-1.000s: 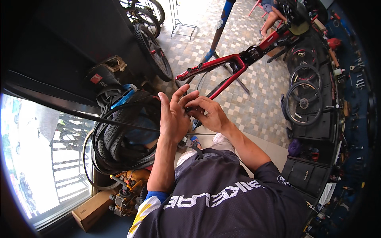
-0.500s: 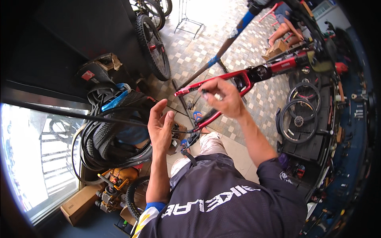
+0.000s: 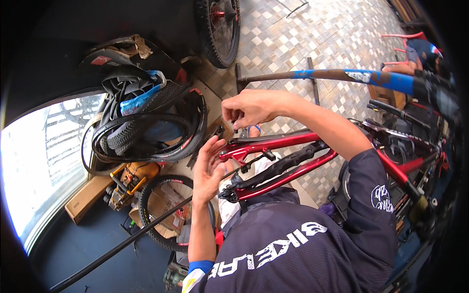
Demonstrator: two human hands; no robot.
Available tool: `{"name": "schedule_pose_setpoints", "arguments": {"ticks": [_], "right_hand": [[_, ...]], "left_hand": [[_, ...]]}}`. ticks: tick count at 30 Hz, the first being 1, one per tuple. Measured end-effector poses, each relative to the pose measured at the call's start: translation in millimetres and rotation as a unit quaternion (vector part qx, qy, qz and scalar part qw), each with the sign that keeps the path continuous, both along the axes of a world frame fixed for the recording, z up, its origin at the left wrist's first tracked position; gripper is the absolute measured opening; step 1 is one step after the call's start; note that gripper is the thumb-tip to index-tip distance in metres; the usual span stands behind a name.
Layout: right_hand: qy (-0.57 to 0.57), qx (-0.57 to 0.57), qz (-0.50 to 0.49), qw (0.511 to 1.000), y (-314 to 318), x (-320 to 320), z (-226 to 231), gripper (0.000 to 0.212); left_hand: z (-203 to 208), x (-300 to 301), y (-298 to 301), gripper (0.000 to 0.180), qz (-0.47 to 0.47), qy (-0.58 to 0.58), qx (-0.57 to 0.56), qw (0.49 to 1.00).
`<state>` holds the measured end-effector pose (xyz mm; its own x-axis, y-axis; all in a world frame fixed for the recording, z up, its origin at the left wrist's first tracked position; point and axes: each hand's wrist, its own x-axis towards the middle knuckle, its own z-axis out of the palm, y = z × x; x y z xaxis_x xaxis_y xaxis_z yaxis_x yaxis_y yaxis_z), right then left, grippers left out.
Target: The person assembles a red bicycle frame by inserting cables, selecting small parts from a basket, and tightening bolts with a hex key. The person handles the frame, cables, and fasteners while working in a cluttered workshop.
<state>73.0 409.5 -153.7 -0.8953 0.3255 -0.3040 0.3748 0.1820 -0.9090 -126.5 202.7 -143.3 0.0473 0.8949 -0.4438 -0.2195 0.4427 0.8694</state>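
Note:
A red bicycle frame reaches across in front of my chest, its rear ends pointing left. My left hand is at the tip of the upper red stay, fingers spread and loosely curved; it seems to grip nothing. Above that tip is my right hand, its fingers pinched together. Something small and dark shows at those fingertips, too small to make out. A long black tube or cable slants from the lower left past my left wrist toward the frame; its far end is hidden among the stays.
Behind the frame runs a stand bar with blue wrapping. Tyres are heaped at left, above a yellow machine, a cardboard box and a wheel. A person in a red chair sits far right.
My view has shifted, and the red frame now appears lower and nearer my body. The right hand has moved left, close above my left hand, which is now beside the frame's tip.

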Motion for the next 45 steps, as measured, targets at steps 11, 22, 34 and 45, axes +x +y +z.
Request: {"name": "schedule_pose_setpoints", "arguments": {"ticks": [11,22,34,45], "right_hand": [[0.024,-0.061,0.044,0.997,-5.8,-7.9,-30.4,0.024],[0.118,0.085,-0.013,0.989,-30.7,14.3,-38.3,0.016],[0.100,0.107,0.000,0.989,-35.4,8.3,-34.3,0.024],[0.081,0.068,0.004,0.994,-40.0,6.9,-27.4,0.027]], "left_hand": [[-20.8,59.7,-24.0,0.072,0.234,-0.226,-0.133,0.936],[-32.0,77.9,-35.0,0.045,0.327,-0.169,-0.123,0.922],[-43.7,72.8,-40.8,0.038,0.333,-0.148,-0.109,0.925],[-34.2,80.7,-31.4,0.024,0.350,-0.185,-0.110,0.912]]}}
